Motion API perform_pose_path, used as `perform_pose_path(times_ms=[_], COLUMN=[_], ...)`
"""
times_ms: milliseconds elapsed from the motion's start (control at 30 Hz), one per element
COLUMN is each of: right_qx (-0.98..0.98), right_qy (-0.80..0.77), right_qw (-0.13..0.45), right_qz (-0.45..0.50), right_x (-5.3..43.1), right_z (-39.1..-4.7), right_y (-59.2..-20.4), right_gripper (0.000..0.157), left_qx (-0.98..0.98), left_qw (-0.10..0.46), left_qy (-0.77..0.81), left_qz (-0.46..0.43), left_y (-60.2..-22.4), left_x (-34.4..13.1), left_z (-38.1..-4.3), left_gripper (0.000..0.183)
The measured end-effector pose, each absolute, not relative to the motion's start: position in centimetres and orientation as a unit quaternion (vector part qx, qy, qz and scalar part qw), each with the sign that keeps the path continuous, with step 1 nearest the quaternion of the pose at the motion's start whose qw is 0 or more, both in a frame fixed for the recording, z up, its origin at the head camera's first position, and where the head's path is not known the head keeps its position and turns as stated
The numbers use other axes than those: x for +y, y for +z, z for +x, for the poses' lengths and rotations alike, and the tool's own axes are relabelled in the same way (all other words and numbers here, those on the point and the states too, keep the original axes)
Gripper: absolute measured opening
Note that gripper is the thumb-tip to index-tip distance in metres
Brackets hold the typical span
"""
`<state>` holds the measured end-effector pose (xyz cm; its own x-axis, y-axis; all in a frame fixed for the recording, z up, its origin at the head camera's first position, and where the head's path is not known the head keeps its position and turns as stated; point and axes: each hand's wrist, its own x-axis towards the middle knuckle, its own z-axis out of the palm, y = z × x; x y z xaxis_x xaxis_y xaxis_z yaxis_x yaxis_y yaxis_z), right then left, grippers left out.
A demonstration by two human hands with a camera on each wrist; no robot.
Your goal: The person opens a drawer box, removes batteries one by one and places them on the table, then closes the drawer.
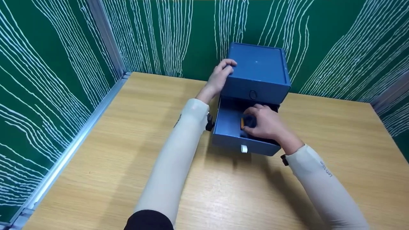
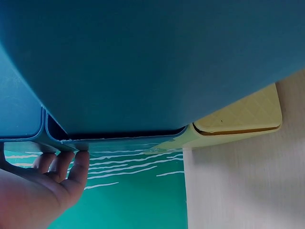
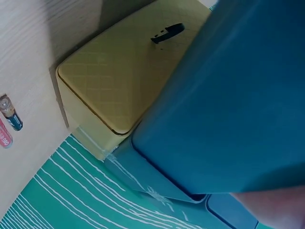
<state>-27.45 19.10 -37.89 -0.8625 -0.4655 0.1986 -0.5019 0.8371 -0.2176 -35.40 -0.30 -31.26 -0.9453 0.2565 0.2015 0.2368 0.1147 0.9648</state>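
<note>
A blue drawer unit point(image 1: 257, 64) stands at the back of the table, its middle drawer point(image 1: 225, 123) pulled out. My left hand point(image 1: 219, 76) rests on the unit's upper left side, fingers bent at the top edge; in the left wrist view the fingertips point(image 2: 82, 160) touch the blue side. Inside the drawer, my right hand point(image 1: 268, 123) pinches a small dark object with an orange edge point(image 1: 242, 123) between thumb and fingers. Its exact kind is hard to tell, since the hand covers much of it. In the right wrist view the drawer wall point(image 3: 238, 105) hides most of this hand.
Below the pulled-out drawer sits a yellow drawer point(image 3: 109, 81) with a dark pull tab point(image 3: 169, 32). A white tab point(image 1: 244, 149) is on the open drawer's front. Batteries point(image 3: 10, 112) lie on the table beside the unit. A green, white-lined wall point(image 1: 198, 38) stands right behind.
</note>
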Motion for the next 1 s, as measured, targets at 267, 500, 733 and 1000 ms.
perform_pose_path(times_ms=[267,500,733,1000], right_qx=[-0.962,-0.964,-0.965,-0.962], right_qy=[0.065,0.042,0.025,0.019], right_qw=[0.093,0.088,0.088,0.095], right_qz=[0.25,0.248,0.247,0.257], right_x=[18.8,18.6,18.6,18.6], right_z=[-27.4,-27.5,-27.6,-27.7], right_y=[-38.2,-38.2,-38.3,-38.4], right_gripper=[0.05,0.053,0.052,0.052], left_qx=[0.747,0.745,0.745,0.748], left_qw=[0.004,0.008,0.006,0.009], left_qy=[0.643,0.645,0.647,0.643], left_qz=[0.17,0.17,0.166,0.165], left_y=[-31.2,-31.5,-32.9,-32.3], left_x=[-0.3,-0.3,-0.2,-0.3], left_z=[-35.3,-35.6,-37.5,-36.7], left_gripper=[0.029,0.028,0.024,0.025])
